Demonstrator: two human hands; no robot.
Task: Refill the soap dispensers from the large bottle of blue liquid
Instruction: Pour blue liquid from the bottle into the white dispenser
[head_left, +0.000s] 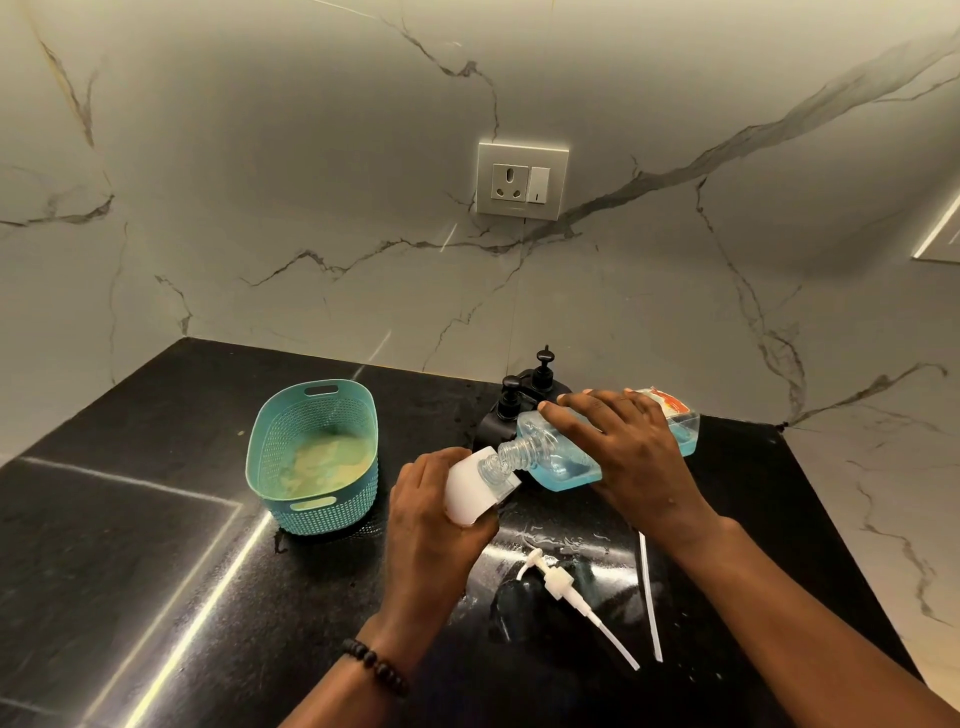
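My right hand (631, 457) grips the large clear bottle of blue liquid (558, 460), tipped on its side with its ribbed neck pointing left. The neck meets the mouth of a white soap dispenser (470, 491), which my left hand (434, 512) holds tilted toward it. Blue liquid pools in the lower side of the bottle. Two black pump dispensers (519, 397) stand just behind the bottle, partly hidden by it. A white pump head with its tube (563, 584) lies on the wet black counter in front of my hands.
A teal perforated basket (317, 514) with something pale inside stands left of my hands. A loose white tube (649, 597) lies to the right of the pump head. The black counter (156, 545) ends at a marble wall with a socket (521, 180).
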